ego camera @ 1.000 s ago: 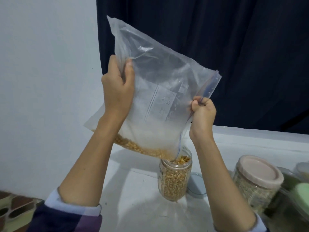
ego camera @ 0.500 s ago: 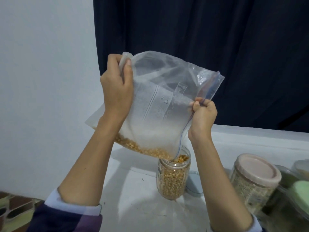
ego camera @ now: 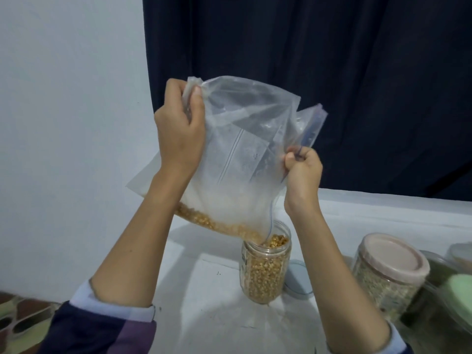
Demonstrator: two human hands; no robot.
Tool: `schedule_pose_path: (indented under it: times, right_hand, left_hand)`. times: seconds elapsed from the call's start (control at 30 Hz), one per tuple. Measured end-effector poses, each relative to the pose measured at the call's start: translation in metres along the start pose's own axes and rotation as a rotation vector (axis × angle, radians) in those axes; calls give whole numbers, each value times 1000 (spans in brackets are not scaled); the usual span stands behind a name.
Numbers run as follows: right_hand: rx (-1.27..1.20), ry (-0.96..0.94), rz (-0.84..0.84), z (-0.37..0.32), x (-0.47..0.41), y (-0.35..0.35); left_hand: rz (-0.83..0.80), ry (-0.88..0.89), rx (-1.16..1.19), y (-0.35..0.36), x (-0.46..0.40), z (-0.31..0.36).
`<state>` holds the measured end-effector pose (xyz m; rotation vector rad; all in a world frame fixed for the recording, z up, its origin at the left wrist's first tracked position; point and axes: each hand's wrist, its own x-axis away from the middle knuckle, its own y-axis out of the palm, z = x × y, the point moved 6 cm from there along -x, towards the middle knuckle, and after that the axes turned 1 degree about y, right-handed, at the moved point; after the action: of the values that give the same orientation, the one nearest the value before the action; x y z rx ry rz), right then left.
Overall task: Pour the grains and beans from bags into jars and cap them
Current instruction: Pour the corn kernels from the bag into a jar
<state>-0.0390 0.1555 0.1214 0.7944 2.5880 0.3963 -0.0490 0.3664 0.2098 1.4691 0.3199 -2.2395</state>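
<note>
A clear zip bag [ego camera: 240,159] hangs tilted over an open glass jar [ego camera: 265,272] on the white table [ego camera: 204,290]. Yellow grains [ego camera: 204,221] lie along the bag's low edge and run into the jar, which is filled nearly to its rim. My left hand [ego camera: 178,131] grips the bag's upper folded corner. My right hand [ego camera: 302,172] pinches the zip edge above the jar's mouth. A grey round lid [ego camera: 297,279] lies flat on the table just right of the jar, partly behind my right forearm.
To the right stands a capped jar with a pink lid [ego camera: 388,274] holding pale grains, then a dark container with a green lid [ego camera: 457,295] and another jar [ego camera: 459,254] behind. A dark curtain [ego camera: 332,72] hangs behind the table. Patterned floor [ego camera: 20,315] shows at lower left.
The bag's upper part has folded down and crumpled lower. My left hand has shifted its grip at the top corner. The grains in the jar have risen slightly.
</note>
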Motion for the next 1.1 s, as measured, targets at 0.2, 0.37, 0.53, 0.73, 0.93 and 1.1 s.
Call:
schedule_pose_path:
  times: [0.2,0.37,0.53,0.73,0.93,1.1]
  right_hand:
    - [10,-43,28,-5,-3,-2]
    - [-16,-40,54,-6,-5,-8]
    - [-43,-45,82,-9,-6,-15]
    - [-43,-44,85,-11,-4,-15]
    - [-35,-35,60,-14,-4,-14]
    - [13,-30,9,-16,-4,-9]
  left_hand:
    - [8,13,9,2,0,-1]
    - [14,37,5,5,-5,1]
    - [-13,39,-13,10,-11,6]
    - [-14,40,-29,10,-13,5]
    - [-12,40,-37,8,-13,5]
    - [-3,25,-45,4,-12,1]
